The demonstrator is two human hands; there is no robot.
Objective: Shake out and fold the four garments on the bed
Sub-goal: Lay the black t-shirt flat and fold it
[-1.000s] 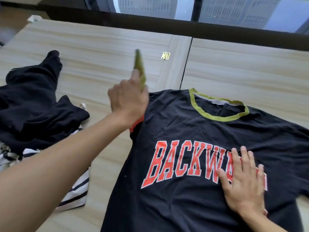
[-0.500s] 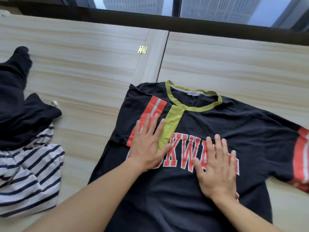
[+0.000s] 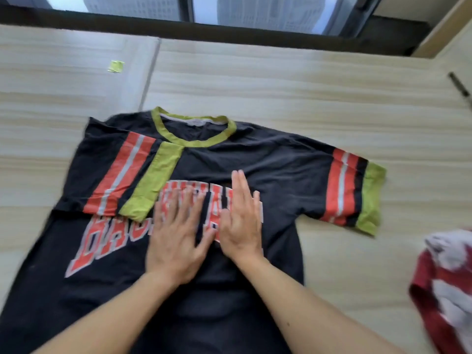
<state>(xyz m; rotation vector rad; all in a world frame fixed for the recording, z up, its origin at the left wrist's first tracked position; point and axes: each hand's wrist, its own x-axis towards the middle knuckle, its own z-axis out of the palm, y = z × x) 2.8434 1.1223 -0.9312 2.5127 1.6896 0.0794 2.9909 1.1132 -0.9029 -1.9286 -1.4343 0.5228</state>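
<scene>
head | black T-shirt (image 3: 255, 154) flat on bed (image 3: 332, 85) | left hand (image 3: 176, 241), right hand (image 3: 240, 221): fingers straight, pressing its chest, gripping nothing | one sleeve (image 3: 132, 180) folded in, other sleeve (image 3: 352, 190) not yet | red-white garment (image 3: 444, 290) crumpled nearby | judged early

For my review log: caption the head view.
The left hand and right hand press flat on a black T-shirt, one sleeve folded across its chest, the other sleeve spread out.
</scene>
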